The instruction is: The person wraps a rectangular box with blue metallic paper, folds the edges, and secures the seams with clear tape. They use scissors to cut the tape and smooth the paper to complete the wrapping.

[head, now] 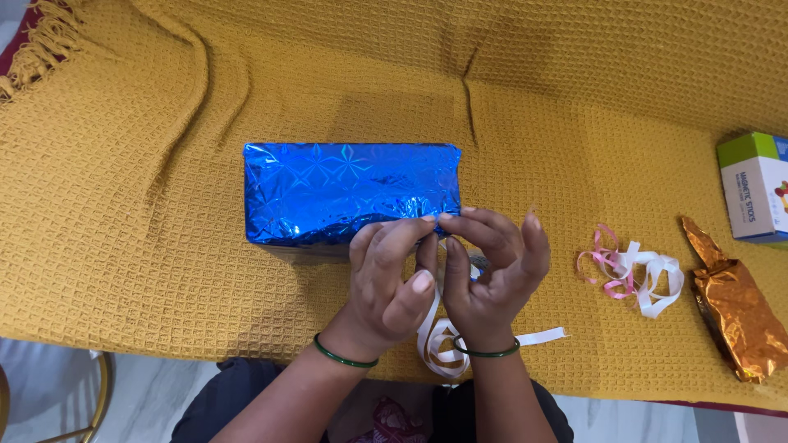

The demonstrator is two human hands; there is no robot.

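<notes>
Blue foil-wrapped box sits mid-blanket. Both hands are at its 5 o'clock corner: left hand and right hand pinch the foil edge there, white ribbon looped between the wrists. Curly ribbon pile and orange foil packet lie off at 3 o'clock.

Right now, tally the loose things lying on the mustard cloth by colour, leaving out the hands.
Blue: 1, the foil-wrapped box
White: 1, the ribbon under the hands
Pink and white: 1, the curled ribbon bundle
Copper: 1, the crumpled foil
Green and white: 1, the carton
Total: 5
</notes>
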